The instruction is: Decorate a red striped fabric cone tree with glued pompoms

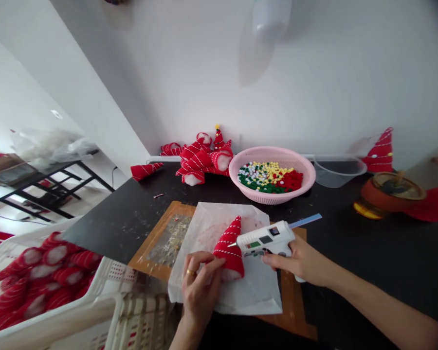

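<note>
Left hand (199,282) gripping red striped cone hat (229,250) at its wide base, on white sheet (241,291) at near table edge. Right hand (302,262) clenched round white glue gun (268,239), nozzle touching hat's right flank at mid-height. Hat's long axis upright, tip leaning up and right, towards gun. Hat left of right hand, nearer left hand. Pink basket (241,184) of pompoms well beyond, finished hats (200,160) left of it

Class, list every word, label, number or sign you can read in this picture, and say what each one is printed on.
None can be read.
Glue gun, held in the right hand: green and dark patches on its side, too blurred to read.
Red striped cone, held by the left hand: stripes only, no writing.
</note>
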Available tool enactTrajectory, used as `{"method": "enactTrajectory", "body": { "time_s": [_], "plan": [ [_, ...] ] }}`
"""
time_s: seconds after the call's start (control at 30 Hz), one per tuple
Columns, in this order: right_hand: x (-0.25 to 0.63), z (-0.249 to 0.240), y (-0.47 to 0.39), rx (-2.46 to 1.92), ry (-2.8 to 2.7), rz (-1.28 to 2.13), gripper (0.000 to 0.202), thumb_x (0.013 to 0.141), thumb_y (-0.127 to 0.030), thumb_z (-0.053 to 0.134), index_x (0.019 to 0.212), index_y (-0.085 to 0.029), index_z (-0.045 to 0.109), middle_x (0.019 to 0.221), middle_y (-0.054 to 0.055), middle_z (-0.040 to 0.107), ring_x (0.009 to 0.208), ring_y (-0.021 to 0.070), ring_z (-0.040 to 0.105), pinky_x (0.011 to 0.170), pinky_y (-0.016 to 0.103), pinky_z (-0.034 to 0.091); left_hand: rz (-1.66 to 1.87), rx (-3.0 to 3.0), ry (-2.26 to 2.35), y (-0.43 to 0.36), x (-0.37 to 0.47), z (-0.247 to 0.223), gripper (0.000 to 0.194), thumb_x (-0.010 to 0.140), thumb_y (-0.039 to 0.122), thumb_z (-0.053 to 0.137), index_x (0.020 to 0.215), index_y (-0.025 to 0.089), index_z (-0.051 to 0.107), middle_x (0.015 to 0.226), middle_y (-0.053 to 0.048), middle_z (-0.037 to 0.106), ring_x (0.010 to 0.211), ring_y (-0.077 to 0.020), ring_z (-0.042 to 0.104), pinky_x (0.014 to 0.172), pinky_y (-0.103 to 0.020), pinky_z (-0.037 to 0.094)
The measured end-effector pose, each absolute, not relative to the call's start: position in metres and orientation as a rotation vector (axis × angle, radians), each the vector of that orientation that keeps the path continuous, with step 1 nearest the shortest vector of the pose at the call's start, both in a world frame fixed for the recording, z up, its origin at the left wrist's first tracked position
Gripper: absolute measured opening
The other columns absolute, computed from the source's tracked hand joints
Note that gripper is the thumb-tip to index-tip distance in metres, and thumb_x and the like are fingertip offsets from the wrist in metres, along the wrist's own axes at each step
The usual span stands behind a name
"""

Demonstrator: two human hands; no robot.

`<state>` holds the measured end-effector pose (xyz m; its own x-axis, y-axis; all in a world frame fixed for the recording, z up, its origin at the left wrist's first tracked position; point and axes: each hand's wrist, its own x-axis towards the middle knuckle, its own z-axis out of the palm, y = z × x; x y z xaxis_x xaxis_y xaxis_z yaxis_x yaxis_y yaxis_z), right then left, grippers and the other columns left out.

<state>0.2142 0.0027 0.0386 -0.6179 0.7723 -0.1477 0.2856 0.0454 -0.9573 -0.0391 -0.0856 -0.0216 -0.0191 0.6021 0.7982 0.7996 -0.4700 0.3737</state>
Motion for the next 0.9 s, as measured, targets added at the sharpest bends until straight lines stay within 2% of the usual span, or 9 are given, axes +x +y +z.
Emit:
{"method": "enactTrajectory", "body": {
  "time_s": [0.2, 0.37, 0.47, 0.63, 0.73, 0.9],
  "plan": [
    [0.21, 0.028, 0.001, -1.047, -1.923, 1.574, 0.022, 0.087, -0.038, 0.071, 0.082, -0.019, 0.061, 0.068, -0.002, 0.06, 0.065, 0.0144, 0.052, 0.062, 0.026, 0.042, -1.495, -2.082, -1.458, -0.085, -0.039, -0.022, 0.03, 0.085, -0.003, 0.066, 0.102, 0.021, 0.072, 0.093, -0.004, 0.061, 0.09, -0.0162, 0.058, 0.08, -0.031, 0.05],
    [0.207, 0.027, -0.001, -0.965, -1.948, 1.547, 0.016, 0.088, -0.034, 0.07, 0.092, -0.019, 0.067, 0.078, -0.001, 0.066, 0.07, 0.0148, 0.056, 0.067, 0.026, 0.046, -1.498, -2.091, -1.455, -0.083, -0.039, -0.022, 0.03, 0.086, -0.003, 0.066, 0.103, 0.021, 0.072, 0.093, -0.004, 0.062, 0.09, -0.0164, 0.058, 0.08, -0.031, 0.051],
    [0.206, 0.03, -0.001, -0.977, -1.96, 1.536, 0.016, 0.088, -0.034, 0.07, 0.092, -0.018, 0.068, 0.08, 0.001, 0.068, 0.075, 0.0172, 0.06, 0.072, 0.029, 0.049, -1.511, -2.086, -1.454, -0.083, -0.039, -0.023, 0.031, 0.085, -0.003, 0.067, 0.103, 0.021, 0.072, 0.093, -0.004, 0.062, 0.09, -0.0164, 0.058, 0.08, -0.031, 0.051],
    [0.206, 0.032, -0.002, -1.012, -1.952, 1.537, 0.025, 0.087, -0.035, 0.07, 0.105, -0.018, 0.072, 0.098, 0.007, 0.075, 0.091, 0.0247, 0.066, 0.081, 0.034, 0.053, -1.507, -2.082, -1.463, -0.083, -0.039, -0.022, 0.029, 0.086, -0.002, 0.066, 0.102, 0.022, 0.072, 0.092, -0.003, 0.062, 0.089, -0.0165, 0.059, 0.079, -0.031, 0.051],
    [0.206, 0.03, -0.002, -1.003, -1.951, 1.546, 0.028, 0.087, -0.034, 0.07, 0.109, -0.018, 0.072, 0.103, 0.007, 0.076, 0.094, 0.0258, 0.068, 0.084, 0.035, 0.055, -1.494, -2.083, -1.463, -0.084, -0.04, -0.022, 0.028, 0.086, -0.002, 0.066, 0.101, 0.022, 0.072, 0.092, -0.003, 0.062, 0.089, -0.0165, 0.059, 0.079, -0.031, 0.051],
    [0.208, 0.03, -0.001, -0.991, -2.007, 1.497, 0.023, 0.088, -0.032, 0.069, 0.107, -0.019, 0.074, 0.098, 0.005, 0.076, 0.091, 0.0245, 0.068, 0.083, 0.034, 0.055, -1.479, -2.07, -1.466, -0.084, -0.04, -0.021, 0.026, 0.086, 0.0, 0.066, 0.1, 0.022, 0.072, 0.091, -0.003, 0.063, 0.088, -0.0166, 0.06, 0.079, -0.031, 0.052]
  ]
}}
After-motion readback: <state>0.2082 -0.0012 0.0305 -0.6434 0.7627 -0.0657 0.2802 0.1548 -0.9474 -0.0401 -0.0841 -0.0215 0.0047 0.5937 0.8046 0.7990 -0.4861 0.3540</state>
